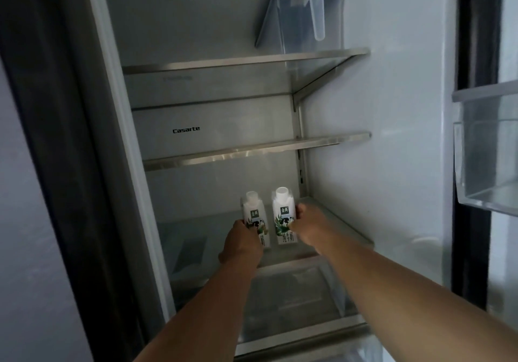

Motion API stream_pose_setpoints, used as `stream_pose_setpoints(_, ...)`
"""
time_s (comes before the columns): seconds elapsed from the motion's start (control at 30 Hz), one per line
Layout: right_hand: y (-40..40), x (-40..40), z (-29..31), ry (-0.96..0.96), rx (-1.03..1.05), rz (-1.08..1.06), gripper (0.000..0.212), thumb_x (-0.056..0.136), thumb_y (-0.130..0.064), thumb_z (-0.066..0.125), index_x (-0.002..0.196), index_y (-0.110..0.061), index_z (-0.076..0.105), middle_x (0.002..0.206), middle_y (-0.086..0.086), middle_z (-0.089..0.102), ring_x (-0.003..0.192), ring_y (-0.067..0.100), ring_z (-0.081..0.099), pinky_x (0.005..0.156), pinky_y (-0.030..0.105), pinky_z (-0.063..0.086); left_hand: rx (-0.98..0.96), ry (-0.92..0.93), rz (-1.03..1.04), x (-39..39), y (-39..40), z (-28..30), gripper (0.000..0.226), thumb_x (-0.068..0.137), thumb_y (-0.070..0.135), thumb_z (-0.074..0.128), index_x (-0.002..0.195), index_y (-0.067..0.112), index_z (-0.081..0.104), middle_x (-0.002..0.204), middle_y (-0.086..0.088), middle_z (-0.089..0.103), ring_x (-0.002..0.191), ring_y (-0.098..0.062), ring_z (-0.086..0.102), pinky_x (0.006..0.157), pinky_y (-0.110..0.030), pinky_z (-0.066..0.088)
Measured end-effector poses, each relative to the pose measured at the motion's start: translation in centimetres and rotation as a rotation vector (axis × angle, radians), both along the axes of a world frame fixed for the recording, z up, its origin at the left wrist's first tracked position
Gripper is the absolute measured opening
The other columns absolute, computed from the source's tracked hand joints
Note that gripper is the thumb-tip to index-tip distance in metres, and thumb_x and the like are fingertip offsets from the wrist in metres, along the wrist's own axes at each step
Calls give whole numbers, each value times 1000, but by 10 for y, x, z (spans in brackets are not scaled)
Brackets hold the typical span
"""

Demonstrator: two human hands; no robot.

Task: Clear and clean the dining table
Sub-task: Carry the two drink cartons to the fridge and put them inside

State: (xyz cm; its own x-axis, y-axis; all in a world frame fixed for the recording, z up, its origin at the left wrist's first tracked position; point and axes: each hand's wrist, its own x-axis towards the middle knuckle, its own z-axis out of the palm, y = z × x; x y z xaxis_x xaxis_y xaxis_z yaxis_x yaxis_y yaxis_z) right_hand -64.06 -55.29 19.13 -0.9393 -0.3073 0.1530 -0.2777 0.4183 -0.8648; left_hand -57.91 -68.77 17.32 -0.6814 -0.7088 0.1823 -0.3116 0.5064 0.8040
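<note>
In the head view, an open fridge (364, 109) filled the frame, its back wall marked Casarte. Two small milk cartons stood upright side by side on the lowest glass shelf (330, 216), white caps on top. The left hand (241, 245) was clamped round the left carton (255, 216), fingers wrapped over its lower half. The right hand (309, 228) gripped the right carton (283, 216) from its right side, thumb on the front. On the top shelf at the far right sat a clear plastic container (302, 17). A door bin (487, 148) showed at the right edge.
</note>
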Motion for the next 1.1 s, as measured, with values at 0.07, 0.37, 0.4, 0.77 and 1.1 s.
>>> stream_pose_setpoints(0.07, -5, -1, -2, 7, 15, 12, 32, 87, -8, 64, 115, -23, 64, 110, 3, 72, 96, 20, 66, 91, 41, 52, -23, -7, 0, -3, -1, 0, 24, 99, 32, 46, 116, 20, 58, 120, -6, 65, 108, -28, 61, 99, -47, 45)
stream_pose_setpoints(0.37, -11, 2, -3, -6, 10, -16, 36, 90, 0, 58, 123, -12, 61, 118, 8, 68, 105, 23, 64, 93, 39, 52, -111, -31, 4, 0, 2, -7, 21, 97, 26, 51, 114, 14, 56, 119, -9, 64, 109, -29, 60, 84, -34, 46)
stream_pose_setpoints(0.4, -11, 1, -4, -1, 22, -28, 34, 90, -2, 58, 123, -11, 60, 118, 8, 67, 105, 23, 63, 94, 40, 51, -114, -43, 3, 1, 4, -8, 22, 97, 26, 51, 114, 11, 54, 119, -11, 63, 109, -30, 60, 84, -35, 46)
stream_pose_setpoints(0.77, 18, 69, 3, 23, -19, -196, 36, 92, -10, 53, 128, -5, 53, 126, 17, 60, 109, 28, 58, 80, 29, 42, -257, 142, 82, 59, 48, -30, 37, 91, 18, 53, 126, 8, 45, 121, -14, 59, 109, -33, 59, 95, -47, 49)
stream_pose_setpoints(1.1, 55, 187, -2, 171, -21, -284, 47, 99, -30, 49, 142, -12, 44, 122, 6, 62, 76, 13, 52, 64, 17, 37, -259, 156, -238, 144, 93, -45, 60, 97, 32, 42, 151, 11, 24, 150, -11, 40, 138, -29, 38, 114, -51, 29)
